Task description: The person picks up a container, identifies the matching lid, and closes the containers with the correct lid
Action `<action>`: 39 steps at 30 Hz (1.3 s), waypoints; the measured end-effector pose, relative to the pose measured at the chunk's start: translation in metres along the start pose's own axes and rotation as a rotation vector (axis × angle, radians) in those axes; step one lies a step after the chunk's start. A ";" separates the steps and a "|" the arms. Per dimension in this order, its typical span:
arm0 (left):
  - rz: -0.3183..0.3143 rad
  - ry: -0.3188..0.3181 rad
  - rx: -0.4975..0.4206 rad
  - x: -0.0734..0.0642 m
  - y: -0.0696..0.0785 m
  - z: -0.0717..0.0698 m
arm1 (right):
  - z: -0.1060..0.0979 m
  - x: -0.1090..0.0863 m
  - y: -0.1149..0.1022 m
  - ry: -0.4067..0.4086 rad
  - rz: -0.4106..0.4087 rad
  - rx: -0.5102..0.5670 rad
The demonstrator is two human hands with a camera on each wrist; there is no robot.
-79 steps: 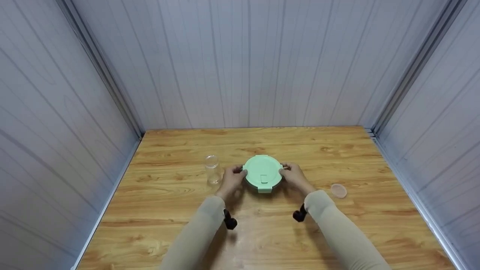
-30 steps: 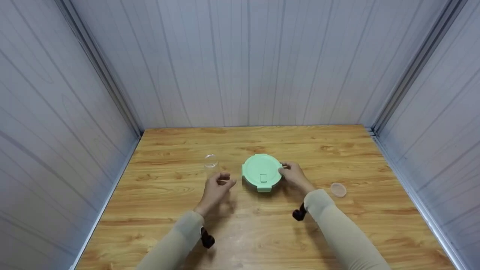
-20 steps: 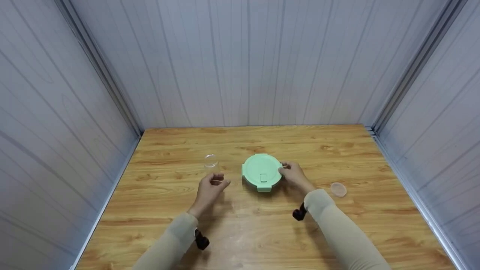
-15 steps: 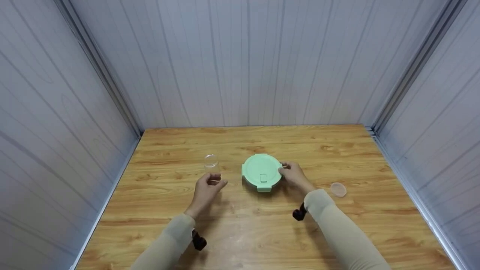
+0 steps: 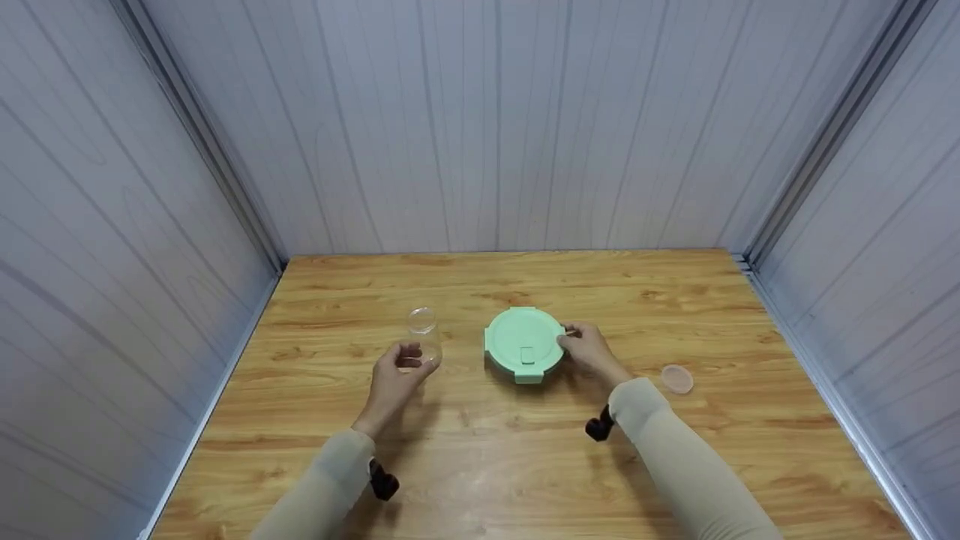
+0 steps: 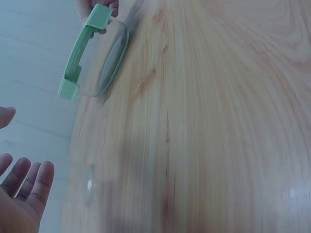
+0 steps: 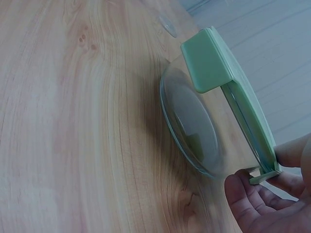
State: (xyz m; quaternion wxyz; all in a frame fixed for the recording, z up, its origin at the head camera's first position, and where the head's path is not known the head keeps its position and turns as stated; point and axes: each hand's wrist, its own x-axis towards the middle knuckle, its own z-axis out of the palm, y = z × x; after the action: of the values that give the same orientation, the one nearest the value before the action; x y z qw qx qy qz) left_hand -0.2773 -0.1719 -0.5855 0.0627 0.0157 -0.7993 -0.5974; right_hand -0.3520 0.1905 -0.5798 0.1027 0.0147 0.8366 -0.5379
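A round glass food container with a pale green lid (image 5: 523, 341) sits near the table's middle. My right hand (image 5: 589, 349) pinches the lid's right edge, thumb on top and fingers at the side latch (image 7: 265, 177). In the right wrist view the front latch (image 7: 206, 60) shows, with the container's clear base (image 7: 192, 131) beneath. My left hand (image 5: 397, 375) overlaps the lower part of an upright clear jar (image 5: 422, 322) in the head view. Its fingers (image 6: 41, 182) are spread and loosely bent in the left wrist view, with nothing gripped. The jar's base (image 6: 89, 184) shows beside them.
A small translucent round lid (image 5: 677, 379) lies flat on the wooden table (image 5: 465, 457), right of the right hand. Pale panel walls (image 5: 495, 135) rise along the back and both sides of the table.
My left hand has released the green lid's left edge and moved left to the clear jar. The right hand and the container have stayed in place.
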 end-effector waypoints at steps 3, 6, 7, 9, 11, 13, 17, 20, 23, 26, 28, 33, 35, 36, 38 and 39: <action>0.001 0.010 -0.003 0.002 -0.003 -0.004 | 0.000 0.000 0.000 -0.004 0.000 0.004; -0.003 0.017 -0.023 0.004 -0.004 -0.008 | 0.000 0.000 0.000 -0.008 0.001 0.009; -0.013 0.017 -0.037 0.005 -0.005 -0.008 | 0.000 0.000 0.000 -0.009 0.003 0.011; -0.035 0.020 -0.059 0.006 -0.005 -0.010 | -0.001 0.000 0.000 -0.012 0.013 0.015; -0.054 0.026 -0.069 0.009 -0.006 -0.012 | -0.001 0.000 -0.001 -0.017 0.021 0.018; -0.062 0.030 -0.060 0.011 -0.007 -0.013 | -0.001 0.000 -0.001 -0.020 0.027 0.022; -0.046 0.020 -0.019 0.017 -0.008 -0.017 | -0.001 0.000 -0.001 -0.021 0.025 0.021; -0.035 -0.003 0.002 0.021 -0.009 -0.020 | -0.001 0.000 -0.002 -0.017 0.018 0.010; -0.030 -0.016 0.008 0.025 -0.009 -0.020 | 0.000 0.000 -0.001 -0.013 0.020 0.000; -0.032 -0.028 -0.009 0.030 -0.008 -0.019 | 0.000 0.001 0.000 -0.010 0.031 0.001; -0.039 -0.038 -0.033 0.033 -0.008 -0.018 | -0.001 0.002 0.001 -0.010 0.043 0.005; -0.081 -0.058 -0.096 0.042 -0.010 -0.016 | -0.001 0.002 0.001 -0.017 0.053 0.013; -0.090 -0.063 -0.102 0.045 -0.010 -0.015 | -0.001 0.002 0.001 -0.018 0.053 0.020; -0.086 -0.064 -0.101 0.047 -0.011 -0.015 | -0.001 0.002 0.001 -0.017 0.052 0.022; -0.076 -0.066 -0.095 0.051 -0.011 -0.014 | -0.001 0.002 0.000 -0.014 0.040 0.019; -0.068 -0.068 -0.089 0.052 -0.012 -0.013 | -0.001 0.002 0.000 -0.013 0.035 0.016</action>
State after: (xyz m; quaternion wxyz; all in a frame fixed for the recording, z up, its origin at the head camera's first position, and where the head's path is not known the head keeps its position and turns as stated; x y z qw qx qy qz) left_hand -0.3281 -0.1931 -0.5886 0.0159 0.0198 -0.7725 -0.6345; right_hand -0.3543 0.1910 -0.5800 0.1173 0.0268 0.8312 -0.5428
